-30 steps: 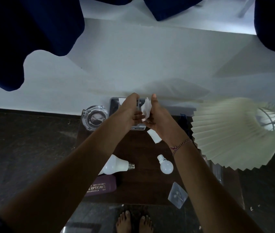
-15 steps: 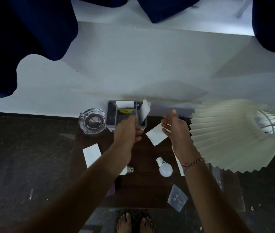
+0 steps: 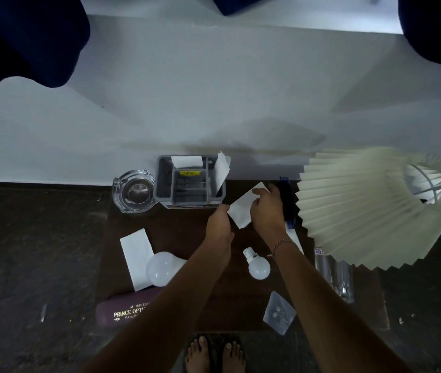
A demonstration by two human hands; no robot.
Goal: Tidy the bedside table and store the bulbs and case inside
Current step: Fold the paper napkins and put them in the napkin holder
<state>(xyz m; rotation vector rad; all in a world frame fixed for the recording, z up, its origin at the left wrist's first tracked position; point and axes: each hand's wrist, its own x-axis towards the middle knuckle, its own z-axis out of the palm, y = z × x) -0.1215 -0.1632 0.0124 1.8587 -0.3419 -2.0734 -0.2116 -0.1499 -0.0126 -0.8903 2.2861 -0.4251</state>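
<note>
On the dark wooden bedside table [image 3: 187, 238] both hands meet at a white paper slip [image 3: 240, 211]. My right hand [image 3: 266, 208] grips its right edge and my left hand [image 3: 219, 224] pinches its lower left corner. A large white bulb [image 3: 161, 269] lies at the left on another white slip [image 3: 135, 251]. A small white bulb [image 3: 257, 265] lies between my forearms. The maroon glasses case [image 3: 122, 310] sits at the front left, partly under my left arm.
A grey organiser [image 3: 189, 184] with two paper slips stands at the back, a glass ashtray [image 3: 134, 191] to its left. A pleated lampshade [image 3: 370, 205] overhangs the right side. A clear packet [image 3: 278, 312] lies at the front; a glass tumbler [image 3: 337, 278] stands at the right.
The slip held a second ago now stands in the organiser. Both hands dropped to the table, and they now hold the white slip lying right of the organiser.
</note>
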